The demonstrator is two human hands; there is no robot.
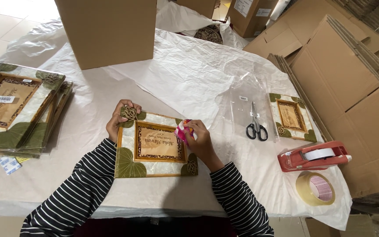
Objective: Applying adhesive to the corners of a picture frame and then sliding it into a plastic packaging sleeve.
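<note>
A decorated picture frame [154, 151] with green leaf corners and a brown inner border lies flat on the paper-covered table in front of me. My left hand [118, 119] grips its upper left corner beside a carved round ornament. My right hand [199, 139] presses a small pink and white cloth [182, 130] against the frame's upper right corner. Both sleeves are black and white striped.
A stack of similar frames [14, 107] in clear bags sits at the left. A large cardboard box [108, 30] stands behind. To the right lie scissors [255, 125], another frame [292, 116], a red tape dispenser [314, 155], a tape roll [315, 188] and flattened cartons [352, 66].
</note>
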